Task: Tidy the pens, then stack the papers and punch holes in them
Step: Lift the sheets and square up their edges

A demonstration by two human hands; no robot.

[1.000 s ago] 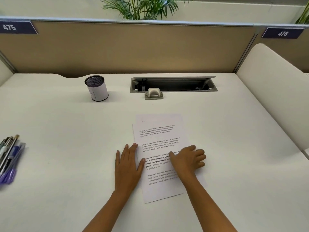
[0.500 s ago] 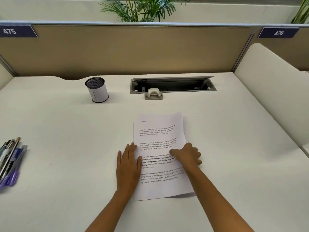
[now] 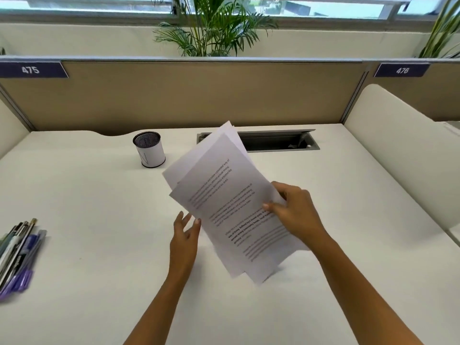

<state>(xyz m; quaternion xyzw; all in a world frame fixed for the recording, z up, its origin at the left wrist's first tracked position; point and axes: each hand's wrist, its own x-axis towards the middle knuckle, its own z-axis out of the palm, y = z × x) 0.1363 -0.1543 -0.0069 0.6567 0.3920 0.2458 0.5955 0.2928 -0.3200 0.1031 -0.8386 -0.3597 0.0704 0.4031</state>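
The printed papers [image 3: 224, 195] are lifted off the white desk [image 3: 99, 207] and tilted, their sheets fanned slightly apart. My right hand [image 3: 293, 212] pinches their right edge, thumb on the top sheet. My left hand [image 3: 185, 235] is at their left edge with fingers spread and relaxed, its thumb touching the paper. Several pens [image 3: 17, 252] lie in a loose bundle at the desk's left edge. A mesh pen cup [image 3: 148, 149] stands upright at the back left. The small punch seen earlier by the cable slot is hidden behind the papers.
A recessed cable slot [image 3: 278, 141] with an open lid runs along the back of the desk. A tan partition [image 3: 199, 95] closes the far side, and a white divider [image 3: 403, 158] rises on the right. Palm leaves show behind the partition.
The papers lay flat under both hands; now my right hand has raised them off the desk and tilted them. My left hand has come off the sheet. The camera has tipped upward.
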